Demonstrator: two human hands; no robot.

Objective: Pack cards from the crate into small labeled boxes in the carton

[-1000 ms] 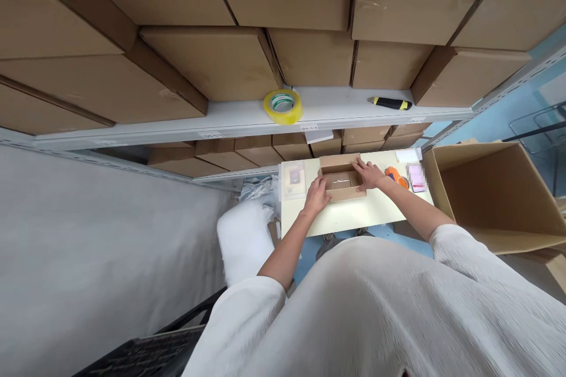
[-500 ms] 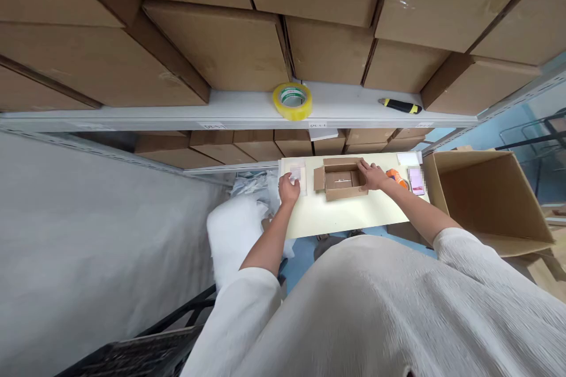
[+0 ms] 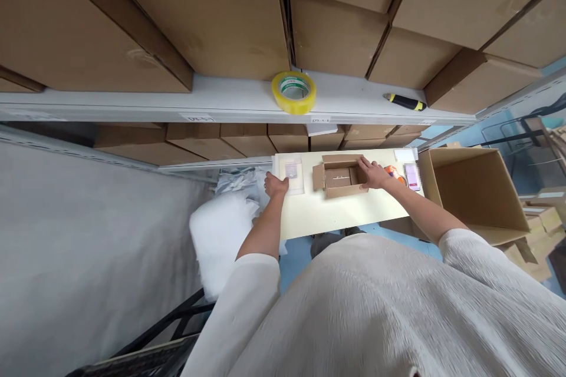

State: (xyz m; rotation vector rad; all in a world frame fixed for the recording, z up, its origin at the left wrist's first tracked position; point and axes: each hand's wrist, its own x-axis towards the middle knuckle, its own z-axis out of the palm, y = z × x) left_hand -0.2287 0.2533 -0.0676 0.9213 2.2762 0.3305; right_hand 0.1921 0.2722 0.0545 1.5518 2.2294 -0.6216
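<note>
A small open cardboard box (image 3: 347, 191) stands on the pale yellow tabletop (image 3: 318, 218), flaps folded out and nothing seen lying inside. At its right end, my right hand (image 3: 372, 175) grips the wall, fingers at the far corner and thumb nearer me. My left hand (image 3: 276, 184) is at the table's left edge with thumb and fingers apart, holding nothing that I can see. Just right of that hand lies a flat clear packet (image 3: 297, 182) with a printed patch. An orange object (image 3: 393, 173) shows partly behind my right wrist.
A phone (image 3: 413, 177) lies at the table's right end, beside a large open carton (image 3: 473, 188). White wrapping material (image 3: 221, 235) hangs at the left. On the shelf ahead are a yellow tape roll (image 3: 293, 92), a black-and-yellow cutter (image 3: 404, 101) and stacked cartons (image 3: 239, 23).
My left hand has moved left, off the clear packet to the table edge. My right hand stays on the cardboard box. The view has shifted slightly.
</note>
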